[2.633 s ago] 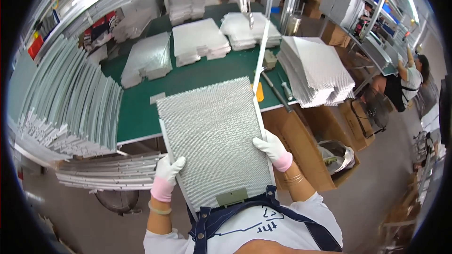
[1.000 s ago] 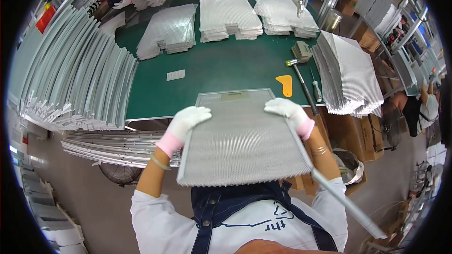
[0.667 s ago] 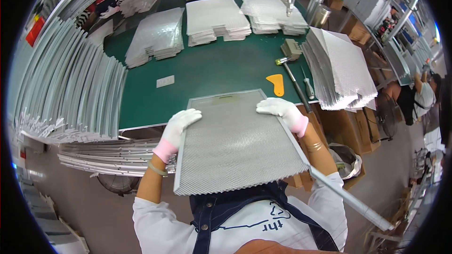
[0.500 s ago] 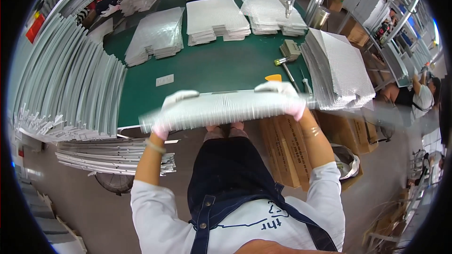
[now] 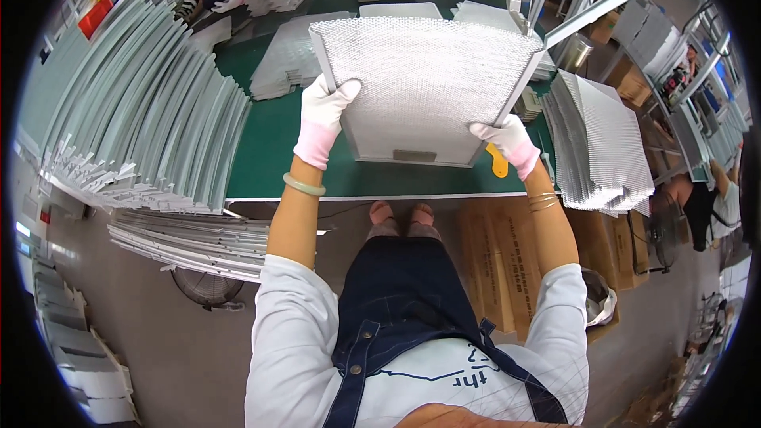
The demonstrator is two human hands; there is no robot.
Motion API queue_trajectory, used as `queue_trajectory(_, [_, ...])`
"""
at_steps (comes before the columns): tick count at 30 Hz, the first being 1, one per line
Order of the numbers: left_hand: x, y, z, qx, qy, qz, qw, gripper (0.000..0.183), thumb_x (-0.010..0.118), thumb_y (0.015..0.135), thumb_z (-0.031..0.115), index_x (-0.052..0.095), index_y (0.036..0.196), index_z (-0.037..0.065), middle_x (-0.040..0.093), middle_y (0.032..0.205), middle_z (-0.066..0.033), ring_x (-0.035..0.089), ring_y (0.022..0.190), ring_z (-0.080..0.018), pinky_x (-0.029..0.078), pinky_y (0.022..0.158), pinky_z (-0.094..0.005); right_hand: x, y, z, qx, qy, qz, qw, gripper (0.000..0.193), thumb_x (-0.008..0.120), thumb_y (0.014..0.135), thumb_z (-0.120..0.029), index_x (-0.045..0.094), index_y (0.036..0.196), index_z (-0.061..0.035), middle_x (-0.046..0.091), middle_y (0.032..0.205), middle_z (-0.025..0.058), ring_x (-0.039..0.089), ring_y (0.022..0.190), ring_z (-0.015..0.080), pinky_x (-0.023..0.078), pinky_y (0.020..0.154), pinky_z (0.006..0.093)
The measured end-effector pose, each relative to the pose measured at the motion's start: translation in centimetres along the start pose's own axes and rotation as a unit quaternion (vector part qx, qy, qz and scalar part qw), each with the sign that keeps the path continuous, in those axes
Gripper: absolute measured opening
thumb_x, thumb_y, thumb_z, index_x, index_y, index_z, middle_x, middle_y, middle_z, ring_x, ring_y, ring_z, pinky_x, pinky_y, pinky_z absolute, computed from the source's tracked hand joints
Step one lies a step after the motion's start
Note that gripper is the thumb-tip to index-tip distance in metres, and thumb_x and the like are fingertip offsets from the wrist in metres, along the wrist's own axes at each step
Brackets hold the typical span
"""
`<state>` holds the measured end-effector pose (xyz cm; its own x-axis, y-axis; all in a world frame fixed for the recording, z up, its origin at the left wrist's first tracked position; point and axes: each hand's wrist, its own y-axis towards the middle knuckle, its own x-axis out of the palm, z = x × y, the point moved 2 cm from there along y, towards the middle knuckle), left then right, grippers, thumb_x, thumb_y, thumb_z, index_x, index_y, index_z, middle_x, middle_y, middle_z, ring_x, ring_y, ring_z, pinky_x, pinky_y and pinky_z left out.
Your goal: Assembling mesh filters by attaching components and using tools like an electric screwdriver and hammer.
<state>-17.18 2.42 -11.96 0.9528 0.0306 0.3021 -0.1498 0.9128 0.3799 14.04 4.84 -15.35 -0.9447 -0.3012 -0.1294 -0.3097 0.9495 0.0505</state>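
Note:
A silvery mesh filter panel (image 5: 432, 71) is held up, tilted, above the table's front part. Its thin metal frame runs along the left, right and near sides, with a small grey rectangular plate (image 5: 414, 156) at the near side. From the far right corner a pale frame strip (image 5: 618, 4) juts out to the upper right; mesh shows bare along the far edge. My left hand (image 5: 321, 123), in a white and pink glove, grips the left frame side, thumb on the mesh face. My right hand (image 5: 511, 143), gloved alike, grips the right side near the bottom corner.
Long frame strips (image 5: 151, 111) stand packed at the left of the green table (image 5: 277, 162). Mesh sheets lie stacked at the back and in a pile (image 5: 598, 139) at right. A yellow piece (image 5: 497, 160) lies beside my right hand. Cartons (image 5: 499, 269) stand below; a person (image 5: 717, 198) is far right.
The filter panel has swung up from a low, nearly edge-on, blurred position to a raised one showing its broad face. My hands have moved up with it, and the head view has shifted.

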Motion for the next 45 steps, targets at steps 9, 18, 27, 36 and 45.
queue_trajectory(9, [-0.5,-0.3,-0.6,0.020,0.001,0.009,1.000,0.027,0.066,0.084,0.006,0.059,0.108,-0.003,0.064,0.099,-0.0036,0.058,0.087,-0.0098,0.046,0.080,-0.0240,0.2,-0.2,0.3,-0.025,-0.057,0.005,0.998,0.029,0.069,0.083,-0.017,0.065,0.106,0.0013,0.067,0.094,0.0027,0.057,0.083,0.0085,0.046,0.076,0.0253])
queue_trajectory(18, [-6.3,-8.6,-2.7,0.024,0.392,-0.285,0.874,0.030,0.062,0.078,0.010,0.063,0.108,0.006,0.064,0.106,-0.0117,0.060,0.101,-0.0221,0.045,0.091,-0.0309,1.9,-6.4,0.4,-0.115,-0.151,-0.137,0.972,0.023,0.061,0.079,-0.001,0.065,0.101,-0.0041,0.065,0.099,0.0107,0.062,0.092,0.0226,0.049,0.084,0.0331])
queue_trajectory(27, [-4.4,-9.4,-3.9,0.221,0.567,-0.264,0.748,0.023,0.060,0.073,0.012,0.060,0.095,0.007,0.060,0.098,-0.0097,0.057,0.091,-0.0294,0.046,0.079,-0.0381,3.1,-11.0,2.2,-0.323,-0.342,-0.103,0.876,0.024,0.061,0.071,0.001,0.065,0.094,-0.0056,0.065,0.101,0.0097,0.061,0.097,0.0283,0.049,0.083,0.0340])
queue_trajectory(36, [-6.6,-6.1,-9.6,0.177,0.588,-0.255,0.747,0.016,0.056,0.071,0.008,0.066,0.083,0.014,0.064,0.079,-0.0014,0.058,0.073,-0.0241,0.046,0.068,-0.0363,2.6,-10.5,1.9,-0.262,-0.275,-0.094,0.920,0.024,0.061,0.074,0.001,0.065,0.097,-0.0055,0.066,0.100,0.0103,0.062,0.095,0.0259,0.049,0.084,0.0318])
queue_trajectory(45, [-6.0,-4.3,-10.2,0.020,0.482,-0.146,0.864,0.022,0.072,0.069,0.019,0.067,0.085,0.005,0.063,0.087,-0.0165,0.056,0.089,-0.0368,0.044,0.081,-0.0421,0.9,-2.5,-0.3,-0.039,-0.019,0.053,0.998,0.024,0.069,0.082,-0.010,0.066,0.103,0.0015,0.068,0.095,0.0077,0.061,0.084,0.0122,0.047,0.077,0.0253])
